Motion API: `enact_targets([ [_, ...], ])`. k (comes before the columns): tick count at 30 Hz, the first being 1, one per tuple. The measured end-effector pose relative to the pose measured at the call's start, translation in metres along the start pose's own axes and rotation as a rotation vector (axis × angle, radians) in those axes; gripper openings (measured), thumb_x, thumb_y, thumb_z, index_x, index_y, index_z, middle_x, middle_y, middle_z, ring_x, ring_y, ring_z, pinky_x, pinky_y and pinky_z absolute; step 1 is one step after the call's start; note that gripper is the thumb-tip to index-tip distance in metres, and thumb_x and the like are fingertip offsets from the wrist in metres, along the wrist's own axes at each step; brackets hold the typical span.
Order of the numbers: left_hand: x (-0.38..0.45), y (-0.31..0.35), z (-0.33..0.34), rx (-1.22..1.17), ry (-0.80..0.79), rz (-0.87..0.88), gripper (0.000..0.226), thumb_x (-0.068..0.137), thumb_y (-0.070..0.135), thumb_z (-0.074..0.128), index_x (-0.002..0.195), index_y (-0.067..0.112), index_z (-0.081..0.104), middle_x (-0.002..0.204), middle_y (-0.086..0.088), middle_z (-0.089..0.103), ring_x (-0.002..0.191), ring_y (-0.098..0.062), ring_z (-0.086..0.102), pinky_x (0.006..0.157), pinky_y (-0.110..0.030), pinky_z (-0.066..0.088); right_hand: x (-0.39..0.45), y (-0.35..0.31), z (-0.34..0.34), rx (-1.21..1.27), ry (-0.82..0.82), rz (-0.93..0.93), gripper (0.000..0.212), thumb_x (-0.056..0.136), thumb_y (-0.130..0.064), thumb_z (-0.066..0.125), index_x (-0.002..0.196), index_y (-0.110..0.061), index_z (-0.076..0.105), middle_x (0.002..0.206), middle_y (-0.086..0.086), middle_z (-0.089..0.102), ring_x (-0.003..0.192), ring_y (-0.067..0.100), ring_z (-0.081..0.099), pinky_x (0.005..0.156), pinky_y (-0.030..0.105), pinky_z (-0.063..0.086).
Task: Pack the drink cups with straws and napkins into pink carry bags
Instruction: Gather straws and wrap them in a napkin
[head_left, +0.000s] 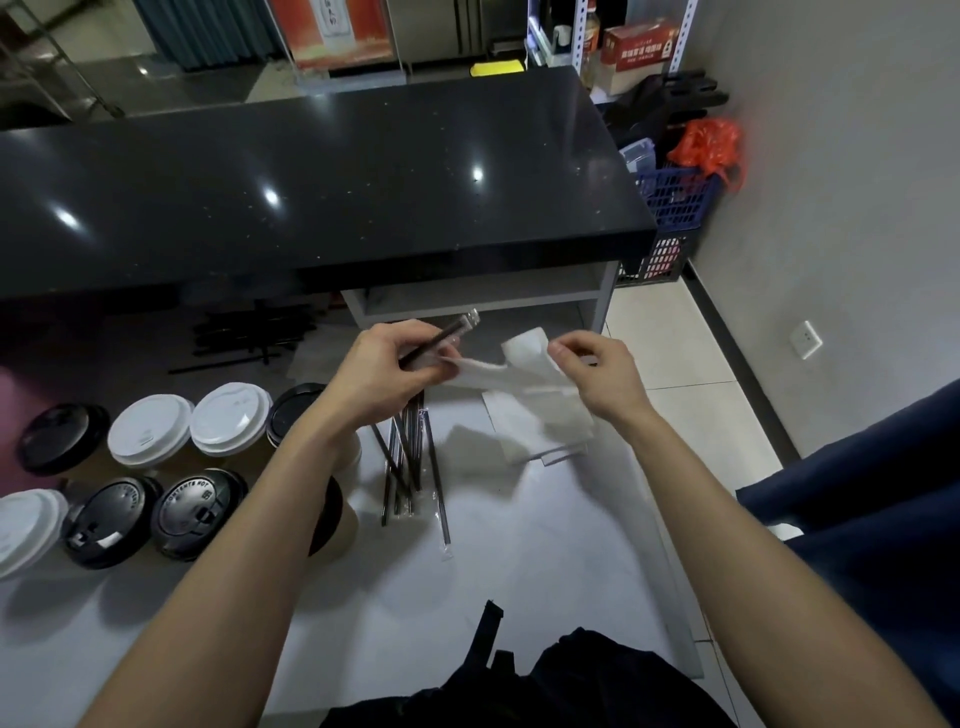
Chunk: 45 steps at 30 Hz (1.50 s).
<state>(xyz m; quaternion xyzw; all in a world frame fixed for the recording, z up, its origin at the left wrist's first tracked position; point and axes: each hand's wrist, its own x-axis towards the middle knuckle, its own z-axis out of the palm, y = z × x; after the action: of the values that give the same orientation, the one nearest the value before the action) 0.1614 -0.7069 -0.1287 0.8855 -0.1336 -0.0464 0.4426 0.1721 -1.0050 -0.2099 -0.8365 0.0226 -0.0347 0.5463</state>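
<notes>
I can read raised lettering, "CONTENTS HOT", curving along the rim of one black cup lid (199, 506) in the near row on the left. The neighbouring black lid (111, 521) carries similar embossing, too faint for me to make out. The red carton (640, 49) on the far shelf bears white characters I cannot decipher, and the orange poster (332, 31) behind the counter is blurred.
</notes>
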Motion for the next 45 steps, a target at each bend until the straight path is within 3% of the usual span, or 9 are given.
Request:
enact_targets([
  [6,0.008,0.003,0.017,-0.135,0.035,0.061,0.01,0.086,0.024,0.091,0.096,0.023,0.087,0.133,0.014,0.075,0.126,-0.004,0.069,0.112,-0.031,0.051,-0.001,-0.038,0.004,0.301,-0.263,0.016,0.013,0.108,-0.018,0.068,0.109,-0.014,0.08,0.098,-0.004,0.075,0.091,0.008,0.063,0.088,0.024,0.048],
  [11,0.009,-0.01,0.031,-0.323,0.26,-0.161,0.009,0.09,0.025,0.09,0.098,0.024,0.086,0.093,0.002,0.083,0.086,-0.008,0.073,0.084,-0.034,0.057,-0.014,-0.054,0.018,0.378,-0.28,0.087,0.042,0.112,-0.046,0.056,0.096,-0.02,0.084,0.091,-0.003,0.077,0.086,0.01,0.068,0.081,0.025,0.052],
  [14,0.006,-0.014,0.031,-0.363,0.3,-0.205,0.011,0.09,0.025,0.09,0.099,0.022,0.085,0.093,-0.005,0.083,0.085,-0.013,0.072,0.082,-0.04,0.059,-0.017,-0.055,0.022,0.309,-0.293,-0.027,0.024,0.099,-0.049,0.075,0.101,-0.026,0.082,0.098,-0.004,0.082,0.09,0.013,0.077,0.081,0.027,0.06],
  [19,0.006,-0.008,0.029,-0.466,0.325,-0.298,0.014,0.086,0.015,0.091,0.099,0.018,0.086,0.087,-0.001,0.082,0.078,-0.012,0.075,0.066,-0.028,0.057,-0.011,-0.051,0.035,0.164,-0.142,-0.113,0.005,0.095,-0.021,0.081,0.1,-0.02,0.081,0.09,-0.001,0.08,0.084,0.018,0.075,0.084,0.051,0.062],
  [26,0.007,-0.003,0.024,-0.428,0.34,-0.281,0.03,0.091,0.024,0.089,0.118,0.027,0.075,0.11,0.003,0.08,0.091,-0.008,0.074,0.078,-0.023,0.058,-0.006,-0.054,0.033,0.068,-0.048,-0.056,0.008,0.097,-0.019,0.075,0.101,-0.021,0.081,0.088,-0.005,0.08,0.085,0.021,0.075,0.08,0.045,0.061],
  [28,0.009,0.002,0.02,-0.465,0.378,-0.352,0.029,0.098,0.044,0.073,0.119,0.027,0.065,0.115,0.003,0.075,0.078,-0.008,0.065,0.064,-0.023,0.051,-0.004,-0.055,0.029,0.023,0.037,-0.034,0.008,0.098,-0.02,0.073,0.101,-0.018,0.08,0.088,-0.005,0.08,0.085,0.02,0.075,0.078,0.044,0.061],
  [32,0.016,0.013,0.023,-0.798,0.367,-0.37,0.025,0.116,0.023,0.041,0.1,0.012,0.057,0.094,-0.01,0.063,0.059,-0.011,0.051,0.046,-0.024,0.037,-0.006,-0.065,0.027,-0.041,0.08,-0.067,0.01,0.101,-0.022,0.069,0.106,-0.018,0.078,0.091,-0.009,0.078,0.083,0.009,0.072,0.072,0.032,0.058],
  [38,0.011,0.019,0.032,-1.069,0.409,-0.36,0.033,0.117,0.029,0.052,0.093,0.019,0.073,0.08,0.002,0.068,0.076,-0.011,0.064,0.085,-0.032,0.056,-0.027,-0.089,0.047,-0.134,-0.018,-0.189,0.015,0.103,-0.026,0.068,0.111,-0.024,0.081,0.09,-0.009,0.08,0.084,0.011,0.074,0.071,0.036,0.06],
  [45,-0.004,0.026,0.022,-0.934,0.516,-0.34,0.027,0.116,0.024,0.054,0.103,0.01,0.072,0.069,0.004,0.049,0.058,-0.006,0.046,0.046,-0.016,0.036,-0.045,-0.116,0.067,-0.047,-0.143,-0.253,0.015,0.104,-0.03,0.071,0.109,-0.027,0.086,0.086,-0.008,0.081,0.08,0.012,0.073,0.07,0.038,0.056],
])
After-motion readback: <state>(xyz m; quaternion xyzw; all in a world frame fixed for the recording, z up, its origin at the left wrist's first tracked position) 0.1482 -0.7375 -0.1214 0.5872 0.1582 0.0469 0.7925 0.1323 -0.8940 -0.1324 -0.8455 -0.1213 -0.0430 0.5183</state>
